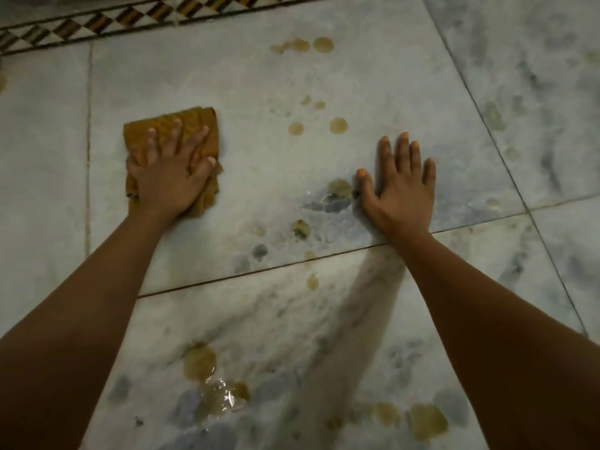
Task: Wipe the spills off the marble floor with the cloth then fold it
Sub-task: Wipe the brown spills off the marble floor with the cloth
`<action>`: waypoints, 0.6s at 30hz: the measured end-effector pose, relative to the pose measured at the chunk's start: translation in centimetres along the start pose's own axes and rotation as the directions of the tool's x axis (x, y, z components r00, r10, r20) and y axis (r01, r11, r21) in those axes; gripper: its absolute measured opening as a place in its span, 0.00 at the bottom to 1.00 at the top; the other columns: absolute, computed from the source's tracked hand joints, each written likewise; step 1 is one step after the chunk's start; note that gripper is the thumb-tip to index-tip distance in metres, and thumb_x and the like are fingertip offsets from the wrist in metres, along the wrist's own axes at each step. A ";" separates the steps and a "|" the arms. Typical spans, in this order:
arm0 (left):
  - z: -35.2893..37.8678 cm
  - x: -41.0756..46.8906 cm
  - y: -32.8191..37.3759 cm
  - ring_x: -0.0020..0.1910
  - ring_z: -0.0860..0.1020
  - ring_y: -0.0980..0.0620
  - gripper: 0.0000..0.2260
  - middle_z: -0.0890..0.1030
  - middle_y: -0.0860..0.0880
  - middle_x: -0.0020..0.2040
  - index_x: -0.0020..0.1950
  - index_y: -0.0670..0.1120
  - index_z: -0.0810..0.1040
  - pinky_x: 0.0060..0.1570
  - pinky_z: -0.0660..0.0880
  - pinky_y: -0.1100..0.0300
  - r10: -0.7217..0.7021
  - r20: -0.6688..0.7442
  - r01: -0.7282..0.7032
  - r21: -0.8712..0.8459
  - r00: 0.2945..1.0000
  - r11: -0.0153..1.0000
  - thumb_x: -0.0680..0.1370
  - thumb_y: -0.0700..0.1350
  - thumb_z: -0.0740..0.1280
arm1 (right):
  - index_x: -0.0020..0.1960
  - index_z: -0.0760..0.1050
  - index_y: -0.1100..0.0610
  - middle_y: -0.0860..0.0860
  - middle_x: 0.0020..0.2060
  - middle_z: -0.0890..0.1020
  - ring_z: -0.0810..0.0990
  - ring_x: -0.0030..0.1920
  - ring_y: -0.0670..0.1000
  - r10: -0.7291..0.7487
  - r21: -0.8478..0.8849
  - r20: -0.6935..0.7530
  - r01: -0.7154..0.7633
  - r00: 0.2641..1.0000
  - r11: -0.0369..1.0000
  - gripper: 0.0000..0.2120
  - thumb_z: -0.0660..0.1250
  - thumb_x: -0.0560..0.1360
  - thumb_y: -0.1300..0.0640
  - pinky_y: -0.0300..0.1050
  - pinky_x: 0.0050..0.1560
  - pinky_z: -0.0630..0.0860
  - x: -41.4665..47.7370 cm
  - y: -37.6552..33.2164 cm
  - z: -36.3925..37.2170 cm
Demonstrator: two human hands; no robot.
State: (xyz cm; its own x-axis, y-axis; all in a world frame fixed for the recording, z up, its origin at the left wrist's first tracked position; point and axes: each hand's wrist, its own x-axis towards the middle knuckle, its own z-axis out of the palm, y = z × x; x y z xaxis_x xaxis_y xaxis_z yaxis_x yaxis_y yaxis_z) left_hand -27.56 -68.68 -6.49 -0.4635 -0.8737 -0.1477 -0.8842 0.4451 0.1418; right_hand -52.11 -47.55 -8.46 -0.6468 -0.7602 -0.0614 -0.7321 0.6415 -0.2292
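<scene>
A bunched ochre cloth (194,123) lies on the grey-white marble floor (253,164) at the left. My left hand (170,172) presses flat on top of it, fingers spread, covering its middle. My right hand (401,183) rests palm-down on the bare marble to the right, fingers apart, holding nothing. Brownish spills dot the floor: a far group (303,45), small drops (337,125) between my hands, a patch (339,188) beside my right thumb, a wet shiny puddle (216,391) near me and a stain (425,420) at the lower right.
A patterned inlaid border strip (97,22) runs along the far edge of the floor. Dark tile joints (292,266) cross under my forearms and slant down the right side. Both forearms reach in from the bottom of the view.
</scene>
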 end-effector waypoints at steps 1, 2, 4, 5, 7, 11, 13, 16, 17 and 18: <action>-0.2 1.3 1.1 0.76 0.45 0.41 0.23 0.49 0.54 0.78 0.74 0.64 0.54 0.68 0.44 0.34 -0.028 -0.004 0.027 -0.011 1.000 1.000 0.79 0.61 0.52 | 0.77 0.46 0.51 0.54 0.77 0.46 0.44 0.77 0.53 -0.002 0.004 0.001 0.002 1.000 1.000 0.34 0.42 0.75 0.37 0.54 0.74 0.39 0.0 -0.1 0.0; -0.3 2.8 2.4 0.76 0.45 0.41 0.22 0.49 0.53 0.78 0.74 0.64 0.55 0.68 0.43 0.34 -0.038 -0.006 0.038 -0.019 0.999 0.999 0.79 0.60 0.52 | 0.77 0.45 0.51 0.54 0.77 0.46 0.43 0.77 0.53 -0.002 0.002 0.006 0.002 1.000 1.000 0.34 0.42 0.75 0.37 0.54 0.74 0.39 -0.1 -0.1 0.0; -0.4 6.0 5.7 0.76 0.45 0.41 0.22 0.49 0.53 0.78 0.74 0.63 0.55 0.69 0.42 0.35 -0.013 -0.001 0.013 -0.041 1.000 0.999 0.80 0.60 0.51 | 0.77 0.44 0.50 0.54 0.77 0.45 0.42 0.76 0.53 -0.005 0.001 0.020 0.005 1.000 1.000 0.34 0.41 0.75 0.37 0.54 0.74 0.38 0.0 -0.1 -0.1; -0.3 7.1 7.6 0.76 0.45 0.41 0.22 0.50 0.53 0.78 0.74 0.63 0.55 0.69 0.42 0.35 0.021 0.007 -0.021 -0.054 1.000 0.998 0.80 0.59 0.50 | 0.77 0.44 0.50 0.54 0.77 0.45 0.42 0.76 0.53 -0.006 0.001 0.023 0.006 1.000 1.000 0.34 0.41 0.75 0.37 0.54 0.74 0.38 0.0 -0.1 0.0; 0.5 7.9 11.6 0.76 0.46 0.41 0.21 0.51 0.52 0.78 0.74 0.62 0.56 0.70 0.42 0.36 0.138 0.041 -0.136 -0.053 0.990 0.989 0.80 0.59 0.49 | 0.77 0.45 0.50 0.54 0.77 0.45 0.43 0.76 0.53 -0.001 -0.005 0.021 0.001 1.000 1.000 0.35 0.41 0.75 0.36 0.54 0.74 0.39 -0.1 0.0 -0.1; 1.4 3.7 13.7 0.76 0.45 0.43 0.22 0.50 0.55 0.78 0.74 0.64 0.53 0.69 0.43 0.36 0.426 0.066 -0.429 0.037 0.902 0.902 0.79 0.62 0.48 | 0.77 0.45 0.51 0.54 0.77 0.46 0.43 0.76 0.53 0.002 0.003 0.035 -0.003 0.999 1.000 0.35 0.39 0.74 0.36 0.55 0.74 0.39 -0.2 -0.3 -0.2; 1.3 1.7 10.6 0.76 0.47 0.45 0.24 0.52 0.55 0.77 0.73 0.65 0.55 0.69 0.44 0.38 0.497 0.035 -0.498 0.031 0.867 0.867 0.76 0.64 0.46 | 0.77 0.44 0.50 0.54 0.77 0.45 0.42 0.76 0.53 0.005 -0.006 0.046 -0.005 0.999 1.000 0.36 0.38 0.74 0.36 0.54 0.74 0.39 -0.1 -0.3 -0.3; 0.7 1.9 5.9 0.75 0.54 0.44 0.25 0.61 0.53 0.75 0.71 0.62 0.63 0.68 0.49 0.41 0.383 -0.081 -0.379 0.060 0.920 0.923 0.75 0.63 0.48 | 0.77 0.43 0.51 0.54 0.77 0.44 0.42 0.76 0.53 0.013 -0.013 0.047 -0.013 0.999 1.000 0.35 0.37 0.74 0.36 0.54 0.73 0.37 -0.1 -0.2 -0.3; 0.4 3.0 5.4 0.75 0.56 0.44 0.25 0.63 0.51 0.75 0.71 0.60 0.65 0.68 0.50 0.42 0.289 -0.117 -0.286 0.040 0.950 0.957 0.75 0.62 0.48 | 0.77 0.43 0.51 0.54 0.77 0.44 0.41 0.76 0.53 0.012 -0.012 0.047 -0.012 0.999 1.000 0.35 0.38 0.74 0.36 0.54 0.73 0.37 0.0 -0.3 -0.3; 0.2 4.4 5.6 0.75 0.56 0.43 0.25 0.64 0.50 0.74 0.70 0.58 0.67 0.68 0.51 0.42 0.198 -0.142 -0.199 0.009 0.970 0.980 0.75 0.61 0.49 | 0.77 0.43 0.51 0.54 0.77 0.44 0.41 0.76 0.53 0.015 -0.008 0.050 -0.014 0.999 1.000 0.35 0.38 0.75 0.37 0.54 0.73 0.37 0.0 -0.2 -0.3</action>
State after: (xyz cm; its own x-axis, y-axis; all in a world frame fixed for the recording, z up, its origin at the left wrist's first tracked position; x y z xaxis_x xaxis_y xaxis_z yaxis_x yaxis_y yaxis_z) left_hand -34.59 -70.04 -6.54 -0.6166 -0.7869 0.0239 -0.7747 0.6119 0.1595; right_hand -51.99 -47.65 -8.07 -0.6459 -0.7549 -0.1137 -0.7245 0.6531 -0.2202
